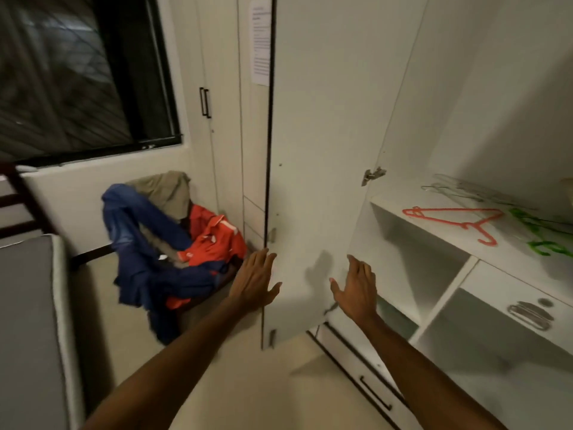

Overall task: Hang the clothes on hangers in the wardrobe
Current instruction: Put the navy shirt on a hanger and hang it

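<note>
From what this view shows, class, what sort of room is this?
Probably a bedroom: an open white wardrobe, a mattress on a bed, and clothes heaped on a chair by the window.

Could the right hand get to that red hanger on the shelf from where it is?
Probably yes. The right hand is open and holds nothing, and the red hanger lies flat on the open wardrobe shelf to its right, with nothing between them. The door stands clear.

Blue, red and khaki clothes (173,243) lie heaped at centre left. Red hanger (455,221), green hangers (541,234) lie flat on wardrobe shelf (403,201), right.
</note>
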`<state>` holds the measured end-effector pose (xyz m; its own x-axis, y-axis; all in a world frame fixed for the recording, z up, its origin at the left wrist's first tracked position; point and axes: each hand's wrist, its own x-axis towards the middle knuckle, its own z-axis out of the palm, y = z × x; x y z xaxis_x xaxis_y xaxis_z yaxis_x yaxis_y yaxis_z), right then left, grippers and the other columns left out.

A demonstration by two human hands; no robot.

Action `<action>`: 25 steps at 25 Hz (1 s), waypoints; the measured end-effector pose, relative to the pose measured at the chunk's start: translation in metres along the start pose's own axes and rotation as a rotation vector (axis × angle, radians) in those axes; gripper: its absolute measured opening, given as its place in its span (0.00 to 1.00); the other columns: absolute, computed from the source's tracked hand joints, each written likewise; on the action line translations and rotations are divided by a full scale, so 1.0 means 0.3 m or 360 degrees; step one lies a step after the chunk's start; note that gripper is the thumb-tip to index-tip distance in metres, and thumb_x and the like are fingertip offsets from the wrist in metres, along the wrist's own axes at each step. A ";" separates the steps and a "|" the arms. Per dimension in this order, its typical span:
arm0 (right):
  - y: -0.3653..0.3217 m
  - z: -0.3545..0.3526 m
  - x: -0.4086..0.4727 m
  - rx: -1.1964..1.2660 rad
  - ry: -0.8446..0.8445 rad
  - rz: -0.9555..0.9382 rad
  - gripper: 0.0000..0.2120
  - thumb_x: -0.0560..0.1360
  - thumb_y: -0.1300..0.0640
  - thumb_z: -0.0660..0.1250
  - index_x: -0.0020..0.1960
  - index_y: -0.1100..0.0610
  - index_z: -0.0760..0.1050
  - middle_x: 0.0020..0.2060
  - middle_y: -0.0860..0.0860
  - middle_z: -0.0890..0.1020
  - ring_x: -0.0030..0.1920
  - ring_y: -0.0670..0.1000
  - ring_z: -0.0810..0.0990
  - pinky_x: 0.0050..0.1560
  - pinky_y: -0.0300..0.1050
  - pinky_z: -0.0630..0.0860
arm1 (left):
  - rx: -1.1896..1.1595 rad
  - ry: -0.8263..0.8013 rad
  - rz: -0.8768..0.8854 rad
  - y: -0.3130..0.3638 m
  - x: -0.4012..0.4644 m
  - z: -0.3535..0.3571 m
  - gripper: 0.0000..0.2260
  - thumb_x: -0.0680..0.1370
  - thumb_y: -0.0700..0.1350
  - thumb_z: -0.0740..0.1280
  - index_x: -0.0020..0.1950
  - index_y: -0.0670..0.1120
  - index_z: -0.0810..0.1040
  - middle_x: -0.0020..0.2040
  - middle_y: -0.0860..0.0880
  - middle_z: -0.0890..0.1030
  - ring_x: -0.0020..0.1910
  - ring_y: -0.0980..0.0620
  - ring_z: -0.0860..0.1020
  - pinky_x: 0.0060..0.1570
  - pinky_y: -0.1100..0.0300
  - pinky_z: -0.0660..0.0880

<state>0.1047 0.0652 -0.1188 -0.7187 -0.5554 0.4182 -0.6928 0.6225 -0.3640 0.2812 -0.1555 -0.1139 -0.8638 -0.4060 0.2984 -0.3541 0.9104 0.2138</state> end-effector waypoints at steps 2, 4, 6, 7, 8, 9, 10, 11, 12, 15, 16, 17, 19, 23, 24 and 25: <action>-0.126 0.100 -0.037 0.0046 -0.0122 -0.0164 0.36 0.72 0.46 0.74 0.73 0.61 0.67 0.63 0.59 0.78 0.63 0.59 0.74 0.62 0.56 0.75 | 0.0051 -0.0062 -0.0210 -0.128 -0.117 -0.050 0.35 0.71 0.63 0.63 0.74 0.45 0.69 0.73 0.43 0.70 0.70 0.40 0.71 0.66 0.45 0.72; -0.243 0.184 -0.059 0.0039 -0.0190 -0.0319 0.35 0.73 0.44 0.72 0.74 0.60 0.67 0.66 0.58 0.77 0.65 0.58 0.73 0.64 0.55 0.75 | 0.0110 -0.0071 -0.0366 -0.238 -0.217 -0.092 0.36 0.70 0.61 0.65 0.74 0.46 0.69 0.73 0.44 0.70 0.69 0.40 0.71 0.64 0.45 0.71; -0.363 0.257 -0.061 0.0077 -0.0247 -0.0440 0.35 0.75 0.43 0.69 0.75 0.60 0.66 0.67 0.58 0.76 0.66 0.58 0.73 0.65 0.55 0.74 | 0.0118 -0.0064 -0.0493 -0.337 -0.302 -0.122 0.35 0.70 0.59 0.70 0.73 0.45 0.69 0.72 0.42 0.71 0.68 0.39 0.72 0.61 0.45 0.73; -0.424 0.295 -0.059 0.0110 -0.0271 -0.0477 0.35 0.76 0.43 0.69 0.76 0.60 0.65 0.67 0.58 0.76 0.67 0.58 0.73 0.65 0.55 0.74 | 0.0132 -0.0055 -0.0554 -0.388 -0.344 -0.129 0.35 0.70 0.60 0.71 0.73 0.45 0.69 0.72 0.42 0.72 0.67 0.39 0.73 0.61 0.45 0.74; -0.485 0.328 -0.056 0.0138 -0.0276 -0.0507 0.36 0.76 0.43 0.69 0.76 0.61 0.65 0.67 0.58 0.76 0.66 0.58 0.73 0.65 0.55 0.75 | 0.0154 -0.0051 -0.0610 -0.440 -0.379 -0.130 0.35 0.71 0.60 0.71 0.73 0.45 0.69 0.72 0.42 0.72 0.67 0.39 0.74 0.61 0.45 0.74; -0.551 0.361 -0.049 0.0163 -0.0284 -0.0537 0.36 0.75 0.44 0.69 0.76 0.60 0.65 0.67 0.58 0.76 0.66 0.58 0.74 0.65 0.55 0.75 | 0.0174 -0.0032 -0.0684 -0.503 -0.411 -0.128 0.34 0.72 0.61 0.70 0.74 0.46 0.68 0.72 0.42 0.71 0.67 0.39 0.74 0.62 0.45 0.74; -0.607 0.391 -0.041 0.0178 -0.0305 -0.0559 0.36 0.75 0.44 0.69 0.76 0.60 0.66 0.68 0.58 0.76 0.67 0.59 0.74 0.66 0.56 0.74 | 0.0173 -0.0021 -0.0755 -0.551 -0.432 -0.128 0.34 0.73 0.62 0.69 0.74 0.46 0.68 0.72 0.42 0.72 0.66 0.39 0.74 0.62 0.45 0.74; -0.656 0.422 -0.029 0.0179 -0.0323 -0.0583 0.36 0.75 0.43 0.69 0.77 0.60 0.65 0.68 0.58 0.76 0.68 0.59 0.73 0.67 0.56 0.73 | 0.0148 -0.0028 -0.0808 -0.592 -0.446 -0.134 0.34 0.74 0.63 0.68 0.74 0.46 0.68 0.71 0.43 0.72 0.65 0.40 0.75 0.61 0.46 0.75; -0.701 0.457 -0.016 0.0180 -0.0337 -0.0590 0.36 0.75 0.43 0.68 0.77 0.59 0.65 0.69 0.57 0.75 0.69 0.59 0.72 0.68 0.56 0.72 | 0.0136 -0.0026 -0.0839 -0.636 -0.457 -0.137 0.34 0.74 0.63 0.68 0.74 0.46 0.68 0.70 0.43 0.73 0.64 0.40 0.75 0.60 0.46 0.75; -0.829 0.551 0.031 0.0168 -0.0364 -0.0620 0.37 0.75 0.43 0.70 0.77 0.59 0.65 0.70 0.58 0.74 0.69 0.60 0.71 0.69 0.57 0.71 | 0.0124 -0.0026 -0.0894 -0.760 -0.476 -0.165 0.33 0.74 0.64 0.65 0.73 0.46 0.68 0.69 0.44 0.74 0.63 0.41 0.76 0.59 0.47 0.75; -0.879 0.585 0.048 0.0176 -0.0378 -0.0639 0.36 0.74 0.44 0.71 0.77 0.59 0.66 0.69 0.58 0.75 0.69 0.60 0.72 0.69 0.56 0.72 | 0.0114 -0.0017 -0.0917 -0.819 -0.479 -0.165 0.33 0.74 0.64 0.65 0.74 0.46 0.68 0.69 0.44 0.74 0.62 0.42 0.76 0.59 0.47 0.75; -0.927 0.615 0.063 0.0187 -0.0389 -0.0651 0.36 0.74 0.45 0.71 0.76 0.59 0.67 0.68 0.58 0.75 0.68 0.59 0.73 0.68 0.56 0.72 | 0.0102 -0.0022 -0.0945 -0.878 -0.482 -0.162 0.33 0.74 0.64 0.64 0.74 0.47 0.68 0.68 0.44 0.74 0.62 0.42 0.76 0.59 0.48 0.75; -1.013 0.681 0.099 0.0206 -0.0392 -0.0645 0.34 0.75 0.45 0.72 0.75 0.60 0.68 0.68 0.57 0.76 0.67 0.59 0.73 0.66 0.55 0.73 | 0.0074 -0.0039 -0.0973 -0.999 -0.482 -0.153 0.32 0.74 0.66 0.63 0.73 0.48 0.67 0.67 0.46 0.74 0.61 0.44 0.76 0.58 0.49 0.76; -1.153 0.827 0.141 0.0214 -0.0470 -0.0608 0.32 0.75 0.45 0.71 0.73 0.61 0.69 0.67 0.59 0.77 0.66 0.60 0.75 0.64 0.58 0.75 | 0.0019 -0.0055 -0.1009 -1.199 -0.498 -0.119 0.30 0.75 0.64 0.65 0.71 0.48 0.68 0.65 0.46 0.75 0.59 0.46 0.77 0.55 0.52 0.77; -1.188 0.867 0.146 0.0219 -0.0499 -0.0602 0.32 0.75 0.45 0.71 0.73 0.61 0.70 0.66 0.59 0.77 0.65 0.60 0.75 0.64 0.59 0.76 | -0.0017 -0.0063 -0.1021 -1.239 -0.505 -0.114 0.28 0.75 0.63 0.66 0.70 0.49 0.69 0.64 0.47 0.76 0.58 0.46 0.77 0.53 0.53 0.77; -1.219 0.898 0.146 0.0212 -0.0521 -0.0603 0.32 0.75 0.46 0.72 0.72 0.62 0.71 0.65 0.59 0.78 0.65 0.60 0.75 0.64 0.58 0.76 | -0.0049 -0.0068 -0.1029 -1.268 -0.515 -0.108 0.26 0.75 0.62 0.66 0.68 0.50 0.69 0.63 0.48 0.76 0.57 0.47 0.77 0.52 0.55 0.77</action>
<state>0.3109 -0.3353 -0.1915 -0.3820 -0.8848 0.2668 -0.8940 0.2806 -0.3492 0.5608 -0.4418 -0.2112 -0.4934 -0.8675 0.0636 -0.7976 0.4804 0.3647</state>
